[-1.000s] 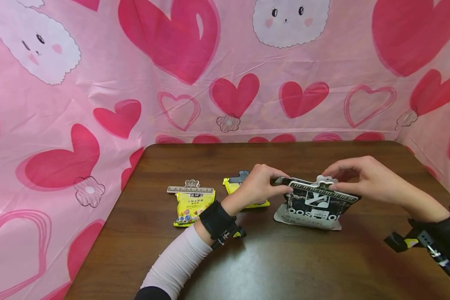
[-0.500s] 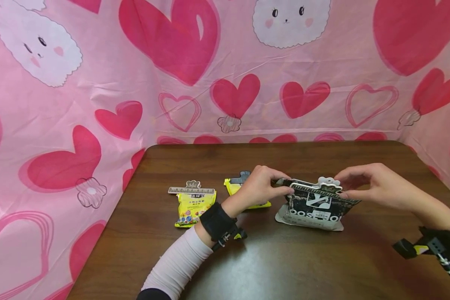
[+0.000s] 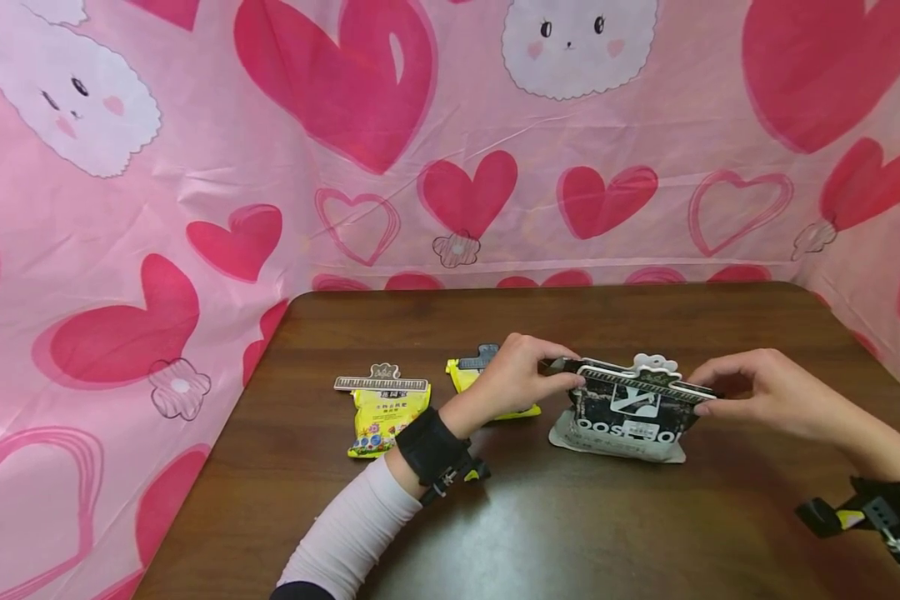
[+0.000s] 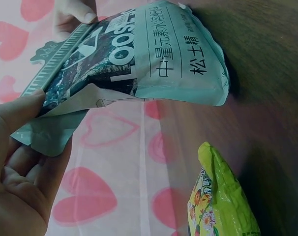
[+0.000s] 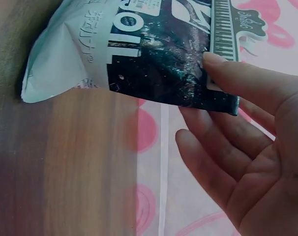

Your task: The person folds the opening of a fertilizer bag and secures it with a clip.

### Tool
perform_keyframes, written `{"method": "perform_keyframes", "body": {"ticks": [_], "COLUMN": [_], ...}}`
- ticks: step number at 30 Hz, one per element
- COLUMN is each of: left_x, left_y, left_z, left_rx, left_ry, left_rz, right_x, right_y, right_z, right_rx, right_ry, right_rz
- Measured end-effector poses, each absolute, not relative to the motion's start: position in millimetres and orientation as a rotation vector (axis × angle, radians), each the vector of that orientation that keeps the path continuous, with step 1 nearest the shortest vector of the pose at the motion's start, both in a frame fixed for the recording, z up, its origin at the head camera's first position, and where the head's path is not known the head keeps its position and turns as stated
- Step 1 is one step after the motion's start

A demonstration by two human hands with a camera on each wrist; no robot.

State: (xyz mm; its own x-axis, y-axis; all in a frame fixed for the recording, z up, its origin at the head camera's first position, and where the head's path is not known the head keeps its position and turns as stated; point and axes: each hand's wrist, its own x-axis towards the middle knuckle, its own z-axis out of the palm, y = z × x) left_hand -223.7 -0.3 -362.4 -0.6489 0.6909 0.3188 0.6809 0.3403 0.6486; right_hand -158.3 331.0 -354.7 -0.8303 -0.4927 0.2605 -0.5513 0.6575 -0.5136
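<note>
A black and white bag (image 3: 630, 425) printed with large letters stands on the table, tilted slightly. Across its top edge sits a clip (image 3: 656, 379) with piano-key markings and a scalloped handle. My left hand (image 3: 521, 375) pinches the bag's upper left corner, thumb in front and fingers behind. With my right hand (image 3: 761, 392) I pinch the upper right corner, the thumb lying at the clip's end in the right wrist view, where the clip (image 5: 223, 39) shows its "Music" handle. The bag's lower front (image 4: 178, 54) shows Chinese print in the left wrist view.
To the left lies a yellow bag (image 3: 390, 417) with a similar piano-key clip (image 3: 381, 379) on top. Behind my left hand is another yellow bag (image 3: 461, 375) with a dark clip (image 3: 480, 358), partly hidden. Pink heart-patterned cloth (image 3: 390, 225) borders the wooden table (image 3: 570, 533).
My right hand has moved right and slightly down, from the clip's handle to the bag's upper right corner. My left hand and the bag have stayed about where they were.
</note>
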Motion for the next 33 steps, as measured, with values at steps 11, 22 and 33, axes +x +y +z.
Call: {"method": "perform_keyframes", "body": {"ticks": [11,22,33], "left_x": [-223.4,-231.5,-251.1], "left_y": [2.4,24.9,40.6], "left_z": [-361.6,-356.5,-360.9], "left_rx": [1.35,1.359,1.216], "left_ry": [2.609,2.619,2.563], "left_rz": [1.147,1.02,1.103], "right_x": [-157.4,-172.9,-195.0], "right_y": [331.4,354.9,365.7], "right_z": [-356.3,-362.6,-371.0], "right_rx": [0.877,0.657,0.484], "right_ry": [-2.711,-2.798,-2.84], "right_rz": [0.779,0.76,0.848]}}
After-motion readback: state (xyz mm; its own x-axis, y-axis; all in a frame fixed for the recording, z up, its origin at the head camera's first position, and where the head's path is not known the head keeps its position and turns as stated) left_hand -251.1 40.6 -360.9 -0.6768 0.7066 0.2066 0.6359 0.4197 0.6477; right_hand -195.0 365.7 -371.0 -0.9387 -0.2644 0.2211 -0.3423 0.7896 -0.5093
